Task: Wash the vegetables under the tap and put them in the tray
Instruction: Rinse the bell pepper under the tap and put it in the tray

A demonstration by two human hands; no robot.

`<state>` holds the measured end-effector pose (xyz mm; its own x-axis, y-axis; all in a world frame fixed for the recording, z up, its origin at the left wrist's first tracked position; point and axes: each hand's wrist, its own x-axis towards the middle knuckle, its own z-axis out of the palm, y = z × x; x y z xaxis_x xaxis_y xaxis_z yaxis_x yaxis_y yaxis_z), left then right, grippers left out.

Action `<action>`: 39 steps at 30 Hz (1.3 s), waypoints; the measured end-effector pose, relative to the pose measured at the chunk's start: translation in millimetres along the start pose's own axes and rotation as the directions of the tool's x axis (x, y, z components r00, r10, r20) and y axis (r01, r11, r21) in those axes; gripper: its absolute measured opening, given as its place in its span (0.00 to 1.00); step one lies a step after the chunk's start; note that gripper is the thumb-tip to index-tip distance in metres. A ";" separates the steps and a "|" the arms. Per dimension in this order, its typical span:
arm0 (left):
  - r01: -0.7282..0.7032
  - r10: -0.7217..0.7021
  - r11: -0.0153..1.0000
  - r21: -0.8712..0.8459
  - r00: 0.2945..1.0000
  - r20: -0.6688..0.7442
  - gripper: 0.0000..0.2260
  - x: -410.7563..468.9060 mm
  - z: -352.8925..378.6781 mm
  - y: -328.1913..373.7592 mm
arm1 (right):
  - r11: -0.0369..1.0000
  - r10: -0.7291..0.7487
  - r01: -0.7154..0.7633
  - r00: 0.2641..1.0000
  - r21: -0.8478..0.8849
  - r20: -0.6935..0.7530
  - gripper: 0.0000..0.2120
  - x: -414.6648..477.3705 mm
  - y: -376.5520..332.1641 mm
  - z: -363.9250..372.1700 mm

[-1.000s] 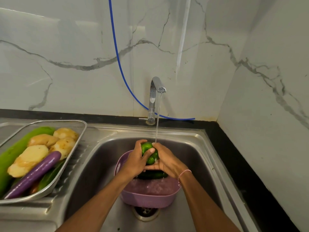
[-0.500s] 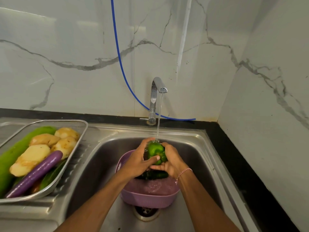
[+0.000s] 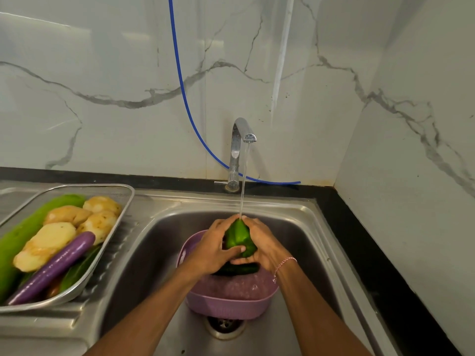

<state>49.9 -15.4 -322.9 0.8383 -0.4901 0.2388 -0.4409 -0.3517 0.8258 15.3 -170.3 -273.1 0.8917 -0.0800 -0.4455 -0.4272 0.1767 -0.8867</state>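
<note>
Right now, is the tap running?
On. A thin stream falls from the tap onto the green pepper held in both hands.

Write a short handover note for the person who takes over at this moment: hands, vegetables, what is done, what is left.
Left hand and right hand: both closed on the green pepper under the running tap, above the purple basket in the sink.
Done: potatoes, aubergine and a long green vegetable lie in the tray.
Left: put the pepper in the tray, then wash the dark green vegetable in the basket.
</note>
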 end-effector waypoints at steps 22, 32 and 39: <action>-0.026 0.028 0.999 0.028 0.997 -0.071 0.39 -0.8 -8.5 11.8 | 0.997 -0.059 0.064 0.994 0.045 -0.097 0.09 10.8 -2.1 3.4; 0.130 -0.194 0.967 -0.218 0.933 -0.303 0.27 0.1 -14.1 9.7 | 0.981 -0.170 0.142 0.958 0.134 0.232 0.09 5.2 -2.3 7.0; 0.092 -0.097 0.995 -0.035 0.974 -0.203 0.39 -0.9 -11.0 13.3 | 0.964 -0.212 0.198 0.975 -0.176 -0.066 0.06 16.5 3.4 4.0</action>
<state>46.8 -10.9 -306.5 0.9247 -0.2814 0.2563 -0.3506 -0.3674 0.8615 29.2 -167.1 -283.0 0.9502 -0.1801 -0.2543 -0.2617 -0.0181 -0.9650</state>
